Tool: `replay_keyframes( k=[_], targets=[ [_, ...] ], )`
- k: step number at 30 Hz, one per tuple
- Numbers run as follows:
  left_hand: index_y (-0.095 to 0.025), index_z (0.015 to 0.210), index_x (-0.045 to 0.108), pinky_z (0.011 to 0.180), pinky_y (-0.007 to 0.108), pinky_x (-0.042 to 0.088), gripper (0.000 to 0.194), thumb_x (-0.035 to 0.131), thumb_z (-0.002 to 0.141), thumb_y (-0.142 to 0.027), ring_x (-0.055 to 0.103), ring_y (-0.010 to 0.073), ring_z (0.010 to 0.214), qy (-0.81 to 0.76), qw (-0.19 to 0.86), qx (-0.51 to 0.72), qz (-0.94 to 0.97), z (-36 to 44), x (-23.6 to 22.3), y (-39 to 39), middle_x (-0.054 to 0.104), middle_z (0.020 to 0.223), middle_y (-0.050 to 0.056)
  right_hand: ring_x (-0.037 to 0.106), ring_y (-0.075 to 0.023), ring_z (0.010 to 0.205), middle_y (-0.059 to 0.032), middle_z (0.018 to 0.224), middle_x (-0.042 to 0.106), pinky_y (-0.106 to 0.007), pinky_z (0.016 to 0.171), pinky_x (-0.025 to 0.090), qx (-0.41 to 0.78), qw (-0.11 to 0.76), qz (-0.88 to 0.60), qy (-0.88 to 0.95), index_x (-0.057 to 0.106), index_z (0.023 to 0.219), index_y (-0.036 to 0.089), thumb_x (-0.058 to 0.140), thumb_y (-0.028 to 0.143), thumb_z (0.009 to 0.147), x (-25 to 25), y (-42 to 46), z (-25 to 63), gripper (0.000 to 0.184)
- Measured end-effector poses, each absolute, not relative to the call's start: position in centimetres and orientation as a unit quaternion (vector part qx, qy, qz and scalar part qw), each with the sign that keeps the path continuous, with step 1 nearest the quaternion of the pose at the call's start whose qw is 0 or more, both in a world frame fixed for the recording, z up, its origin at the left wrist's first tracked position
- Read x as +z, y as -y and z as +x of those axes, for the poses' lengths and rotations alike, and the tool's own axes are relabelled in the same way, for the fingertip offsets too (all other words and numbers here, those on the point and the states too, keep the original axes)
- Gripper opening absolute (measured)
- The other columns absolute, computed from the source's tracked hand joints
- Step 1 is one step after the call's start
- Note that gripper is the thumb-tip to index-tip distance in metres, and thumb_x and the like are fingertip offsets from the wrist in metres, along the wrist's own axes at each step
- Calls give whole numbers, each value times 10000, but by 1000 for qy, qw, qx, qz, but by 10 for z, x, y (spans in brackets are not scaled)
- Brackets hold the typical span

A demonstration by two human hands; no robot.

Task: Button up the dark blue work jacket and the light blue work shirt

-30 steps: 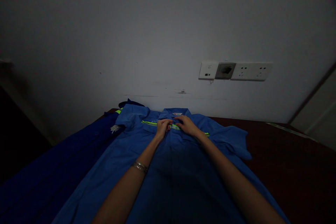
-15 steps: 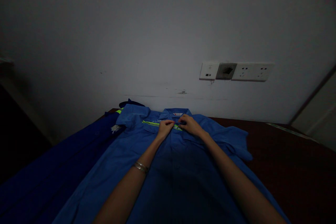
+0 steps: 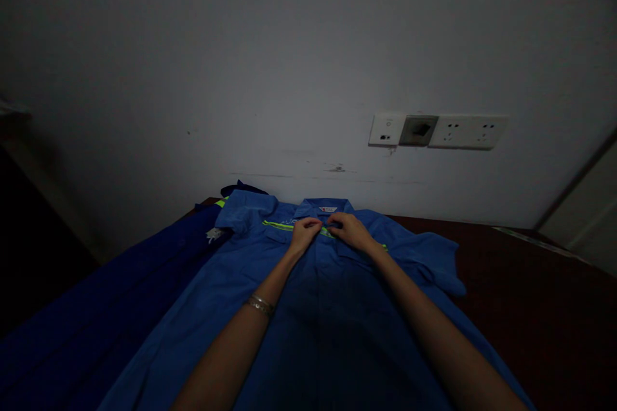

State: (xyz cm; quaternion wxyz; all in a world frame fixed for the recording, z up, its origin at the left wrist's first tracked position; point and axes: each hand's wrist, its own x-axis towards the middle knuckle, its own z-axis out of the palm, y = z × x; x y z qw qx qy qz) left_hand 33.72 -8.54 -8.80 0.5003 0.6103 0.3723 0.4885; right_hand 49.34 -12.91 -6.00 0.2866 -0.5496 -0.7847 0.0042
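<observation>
A blue short-sleeved shirt [image 3: 270, 270] lies spread out face up, its collar toward the wall and a white label inside the neck. A bright yellow-green stripe crosses its chest. My left hand [image 3: 304, 233], with bracelets at the wrist, pinches the shirt's front edge just below the collar. Close beside it, my right hand [image 3: 351, 229] has its fingers bent and closed on the other side of the same front opening. The fingertips almost meet; whether a button lies between them is too small to tell.
Darker blue clothing [image 3: 130, 282] with a yellow-green strip lies to the left, partly under the shirt. The dark red tabletop [image 3: 520, 295] shows at right. Behind stands a grey wall [image 3: 289, 64] with a row of sockets [image 3: 463, 131].
The view has shifted very slightly. Both hands stay at the shirt's front below the collar, with only tiny finger movement.
</observation>
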Motion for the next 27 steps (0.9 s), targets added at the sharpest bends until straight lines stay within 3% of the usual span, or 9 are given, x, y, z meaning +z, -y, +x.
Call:
replay_keyframes(
  k=[6, 12, 20, 27],
  targets=[
    [-122, 740, 576, 355, 154, 279, 136, 589, 612, -167, 414, 60, 387, -363, 524, 493, 592, 338, -90, 84, 478, 490, -62, 550, -148, 799, -29, 897, 621, -230, 688, 377, -6, 281, -563, 777, 600, 883, 199, 551, 234, 738, -60, 130, 491, 157],
    [-104, 801, 607, 375, 158, 294, 156, 564, 653, -121, 392, 48, 379, -394, 478, 488, 615, 339, -93, 80, 478, 499, -60, 548, -149, 808, -36, 911, 618, -235, 692, 381, -4, 276, -562, 780, 606, 888, 199, 541, 244, 743, -59, 130, 492, 164],
    [-87, 891, 616, 374, 167, 306, 209, 521, 706, -107, 389, 49, 355, -424, 456, 459, 634, 338, -95, 76, 499, 497, -51, 566, -153, 806, -26, 878, 650, -242, 732, 420, 124, 218, -539, 804, 670, 881, 190, 580, 197, 652, -50, 126, 504, 247],
    [-74, 698, 621, 352, 157, 282, 144, 575, 716, -209, 386, 45, 352, -421, 496, 390, 652, 334, -83, 78, 474, 439, -43, 591, -169, 825, -27, 896, 676, -253, 748, 437, 225, 180, -516, 806, 684, 930, 182, 554, 283, 692, -43, 126, 508, 289]
  ],
)
